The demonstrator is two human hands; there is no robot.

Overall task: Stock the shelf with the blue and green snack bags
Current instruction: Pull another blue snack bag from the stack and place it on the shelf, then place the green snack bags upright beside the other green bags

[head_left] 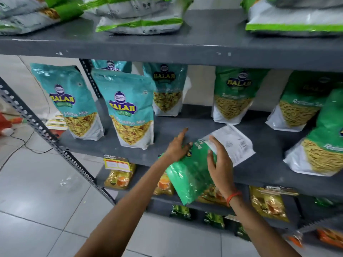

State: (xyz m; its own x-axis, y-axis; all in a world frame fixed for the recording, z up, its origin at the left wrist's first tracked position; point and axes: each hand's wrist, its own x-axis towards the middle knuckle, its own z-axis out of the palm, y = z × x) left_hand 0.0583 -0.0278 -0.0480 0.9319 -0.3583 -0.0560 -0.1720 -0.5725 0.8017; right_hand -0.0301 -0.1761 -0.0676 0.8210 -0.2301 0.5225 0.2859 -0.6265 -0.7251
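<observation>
A green snack bag (193, 175) lies tilted across the front edge of the grey middle shelf (204, 130), its white back end on the shelf and its green end hanging off. My left hand (176, 147) presses on its left side with the fingers spread. My right hand (220, 164) grips its right side. Blue snack bags (130, 108) stand upright on the left of that shelf. Green snack bags (233, 95) stand upright on the right.
The top shelf (185, 47) carries flat white-and-green bags (141, 17). Lower shelves hold yellow and gold packets (267, 203). A perforated grey upright (46, 134) slants down the left side. White tiled floor (37, 201) with a cable lies beyond it.
</observation>
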